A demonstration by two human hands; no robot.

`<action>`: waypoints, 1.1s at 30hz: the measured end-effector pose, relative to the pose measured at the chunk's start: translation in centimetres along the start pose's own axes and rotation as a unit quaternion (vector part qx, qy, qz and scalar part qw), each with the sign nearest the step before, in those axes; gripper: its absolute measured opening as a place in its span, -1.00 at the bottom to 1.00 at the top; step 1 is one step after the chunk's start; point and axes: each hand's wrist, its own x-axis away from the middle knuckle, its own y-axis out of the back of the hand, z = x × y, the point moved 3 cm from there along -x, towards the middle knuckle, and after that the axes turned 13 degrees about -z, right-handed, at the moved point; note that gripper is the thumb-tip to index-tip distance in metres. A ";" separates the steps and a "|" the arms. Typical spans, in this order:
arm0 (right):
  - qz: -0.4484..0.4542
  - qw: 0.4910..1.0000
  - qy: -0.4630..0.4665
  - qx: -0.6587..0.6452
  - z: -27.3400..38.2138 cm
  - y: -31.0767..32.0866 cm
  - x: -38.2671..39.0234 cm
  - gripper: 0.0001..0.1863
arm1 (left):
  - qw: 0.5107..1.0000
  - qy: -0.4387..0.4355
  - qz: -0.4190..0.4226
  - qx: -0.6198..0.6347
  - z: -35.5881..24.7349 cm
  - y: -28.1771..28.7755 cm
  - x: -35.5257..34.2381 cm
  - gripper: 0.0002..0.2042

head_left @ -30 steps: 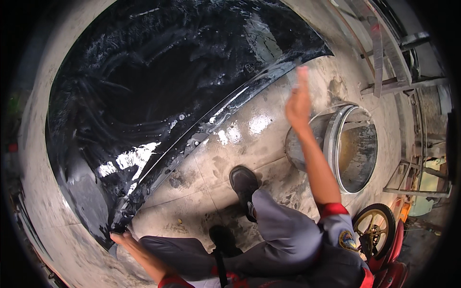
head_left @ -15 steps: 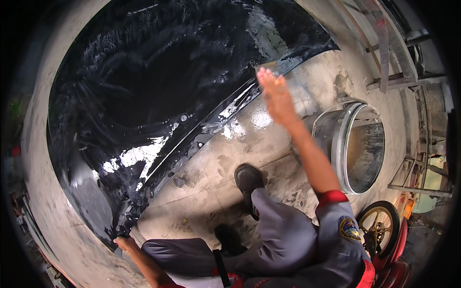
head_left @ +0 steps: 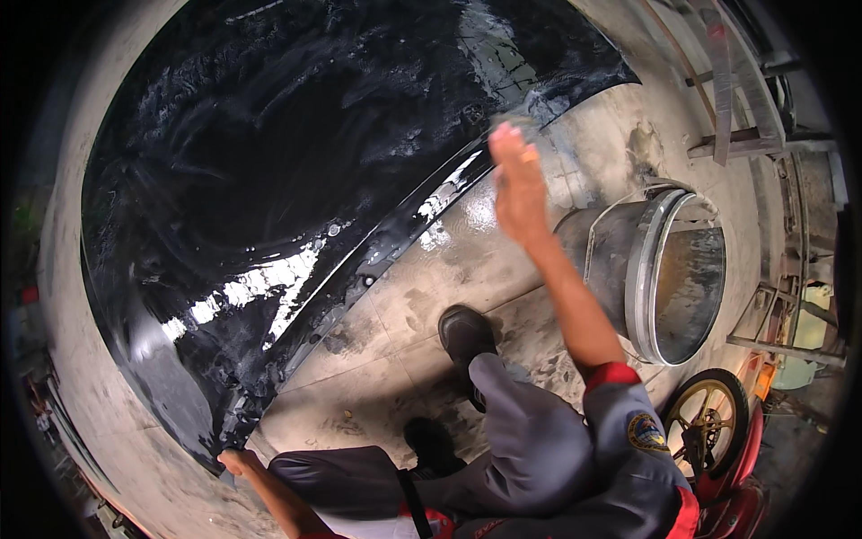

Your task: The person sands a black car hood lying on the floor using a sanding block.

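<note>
A large, wet, glossy black car body panel [head_left: 269,171], which looks like a bonnet, fills the upper left of the view. Whitish streaks and water beads mark its surface. At its near lower corner my left hand [head_left: 237,461] is closed around the edge. My right hand [head_left: 519,184] reaches to the panel's right-hand edge, its fingers close together. Under the fingertips is a thin, flat greyish piece [head_left: 519,120], pressed to the panel; motion smears it, so its kind is unclear.
Right of my right forearm, a metal bucket [head_left: 637,278] lies on its side on the wet, stained tiled floor [head_left: 404,305]. Metal frames [head_left: 745,144] stand at the far right. A gold-rimmed wheel [head_left: 709,422] of a red motorbike is at the lower right. My dark shoe [head_left: 467,337] is near the panel.
My right hand has slid slightly to the right along the panel's edge with the thin piece. My left hand still grips the corner. The panel sits slightly farther left in view.
</note>
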 end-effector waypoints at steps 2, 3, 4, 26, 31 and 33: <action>0.097 0.985 0.023 -0.137 7.2 -0.7 2.7 -0.43 | 1.000 -0.019 0.009 -0.005 0.2 -0.1 -1.3 -0.33; 0.121 0.981 0.078 -0.127 8.0 -0.9 3.2 -0.42 | 0.999 -0.038 0.018 -0.010 -0.1 -0.1 -2.3 -0.34; 0.145 0.973 0.130 -0.119 8.6 -1.3 4.1 -0.40 | 0.998 -0.056 0.022 -0.012 -0.7 0.2 -3.7 -0.34; 0.138 0.978 0.089 -0.130 11.6 -1.1 5.0 -0.42 | 0.998 -0.022 0.017 0.060 -0.9 0.4 0.8 -0.42; 0.013 0.999 0.041 0.020 -0.3 -0.6 -0.7 -0.49 | 0.996 -0.024 0.006 0.082 -1.6 1.3 0.3 -0.44; -0.009 0.999 -0.009 -0.036 1.6 -1.5 0.8 -0.50 | 0.996 -0.019 0.006 0.084 -1.5 1.0 1.1 -0.44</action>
